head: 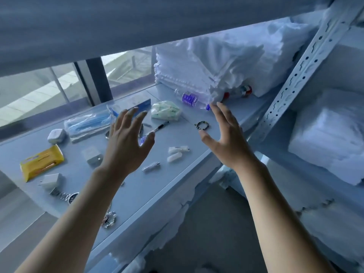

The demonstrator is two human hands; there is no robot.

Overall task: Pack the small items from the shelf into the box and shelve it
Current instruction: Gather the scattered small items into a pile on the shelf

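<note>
Item group: small loose articles laid out on a pale grey metal shelf (pixel 137 186). No box was in view.

Hands: the left hand (pixel 126 146) and the right hand (pixel 226 138) were held above the shelf, fingers spread and straight, nothing gripped; contact with the shelf could not be determined.

Beyond the left fingertips: a clear bag of blue-handled pieces (pixel 88 123), judged light, limp and slippery, best taken by its edge. A soft green-and-white tissue pack (pixel 165 110), judged compressible, could be taken across its width.

Between the two hands: a dark beaded bracelet (pixel 201 125), judged light and floppy, best pinched at one bead or hooked through the loop. A black pen (pixel 160 127) was seen just beside the left thumb, judged stiff and prone to rolling, best pinched mid-barrel. Two small white wrapped tubes (pixel 177 153) and a silver clip (pixel 150 166) lay nearer the wrists, judged thin and best lifted by fingertip pinch.

Left of the left wrist: a yellow flat packet (pixel 42 162), a small white rounded case (pixel 56 135), a white plug adapter (pixel 51 181) and a metal wristwatch (pixel 65 196); the watch was judged the heaviest, best lifted by its band.

At the right fingertips: a clear plastic bottle with purple label (pixel 192 99), lying on its side against stacked white folded cloths (pixel 226 62), judged smooth and liable to roll.
</note>
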